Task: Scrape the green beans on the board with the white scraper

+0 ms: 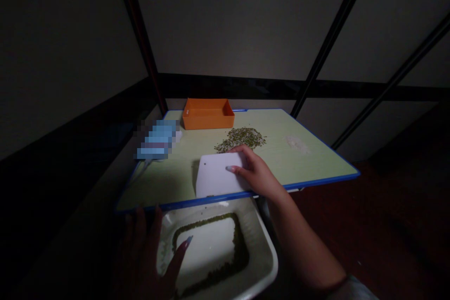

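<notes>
My right hand (255,171) grips a white flat plastic board (216,176), thumb on its near face and fingers behind. The board has a small dark hole near its upper left corner and is at the table's front edge. Just beyond it lies a pile of green and white grains (244,138). Below that edge is a white basin (265,269), with green grains (241,243) banked around its floor. My left hand (151,248), in deep shadow, holds the basin's left side, its thumb inside over the rim and its fingers spread outside.
The pale green table (281,164) has a blue edge. At its back stands an orange open box (208,122). A thin patch of whitish grains (297,144) lies to the right. On the left, a pixelated light-blue object (158,139) cannot be made out. Dark-framed panels (228,18) rise behind.
</notes>
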A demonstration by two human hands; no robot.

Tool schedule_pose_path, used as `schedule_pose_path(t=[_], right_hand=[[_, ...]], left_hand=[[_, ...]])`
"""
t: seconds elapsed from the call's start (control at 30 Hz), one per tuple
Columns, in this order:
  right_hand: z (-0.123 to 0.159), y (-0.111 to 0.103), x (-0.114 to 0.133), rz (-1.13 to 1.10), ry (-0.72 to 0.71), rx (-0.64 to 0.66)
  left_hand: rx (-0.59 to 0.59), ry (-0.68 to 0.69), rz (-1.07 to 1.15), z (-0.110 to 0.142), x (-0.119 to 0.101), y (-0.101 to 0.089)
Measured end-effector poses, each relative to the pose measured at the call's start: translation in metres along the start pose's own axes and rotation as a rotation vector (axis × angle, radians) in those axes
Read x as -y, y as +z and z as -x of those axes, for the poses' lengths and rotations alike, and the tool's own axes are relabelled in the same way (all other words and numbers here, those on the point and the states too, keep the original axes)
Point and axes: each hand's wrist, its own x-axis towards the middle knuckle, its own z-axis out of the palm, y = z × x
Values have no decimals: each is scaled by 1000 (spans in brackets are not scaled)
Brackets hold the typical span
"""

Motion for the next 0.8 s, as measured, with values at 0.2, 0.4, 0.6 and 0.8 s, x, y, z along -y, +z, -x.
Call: schedule_pose_path(t=[0.2,0.4,0.6,0.8], right_hand=[[3,2,-2,-57,-9,-40],[8,-9,3,-120,-13,-81],[21,-45,1,12,-2,-384],[49,-69,11,292,-59,-660]], left_hand=[[-8,21,1,0,1,3],[-33,37,-1,0,2,4],[-34,45,-8,-2,1,4],[-49,9,29,-4,1,7]])
